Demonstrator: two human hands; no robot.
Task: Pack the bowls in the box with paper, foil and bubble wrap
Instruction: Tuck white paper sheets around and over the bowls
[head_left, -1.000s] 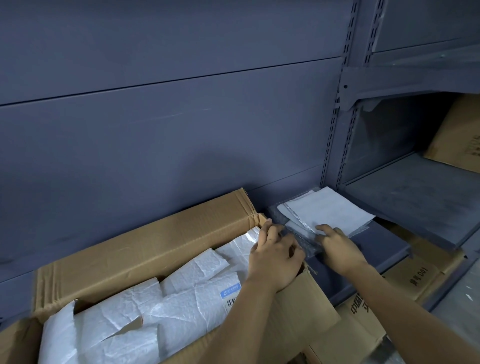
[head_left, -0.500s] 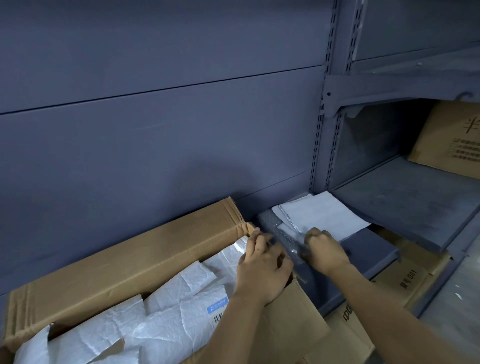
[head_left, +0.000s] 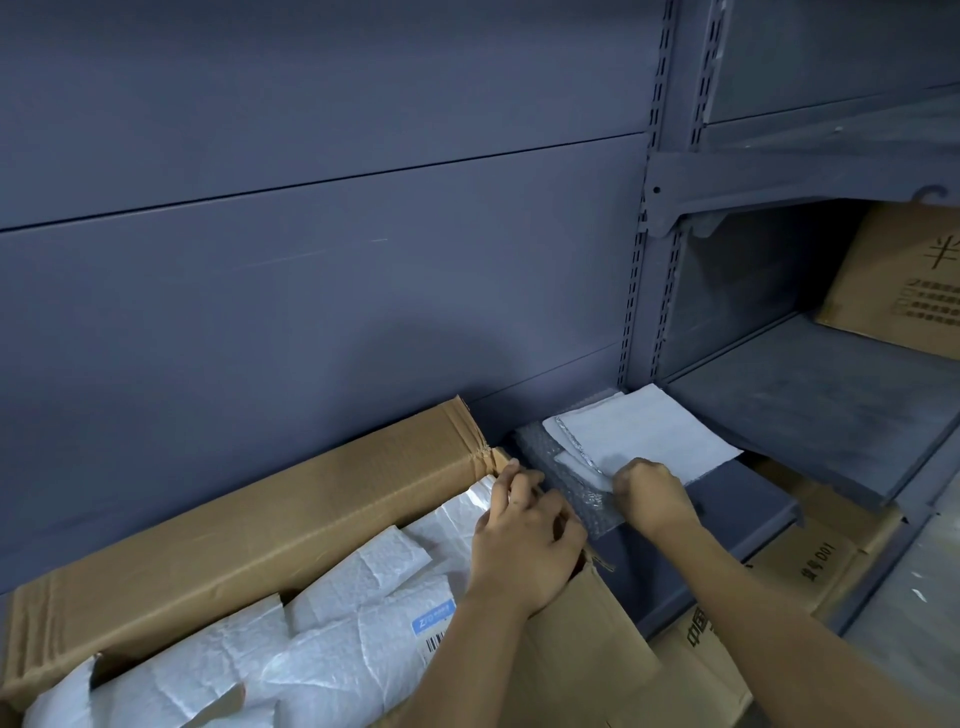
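Note:
An open cardboard box at lower left holds several bundles wrapped in white paper. To its right, on a low grey shelf, lies a stack: white paper sheets over a strip of foil on bubble wrap. My left hand rests over the box's right corner, fingers touching the bubble wrap's near edge. My right hand is curled at the stack's front edge and pinches the sheets there. No bare bowl is visible.
A grey metal wall panel fills the back. A higher shelf at right carries a printed carton. More cartons sit below the low shelf at lower right.
The view shifted slightly left. My right hand's fingers have curled in on the front edge of the stack; my left hand has stayed at the box corner.

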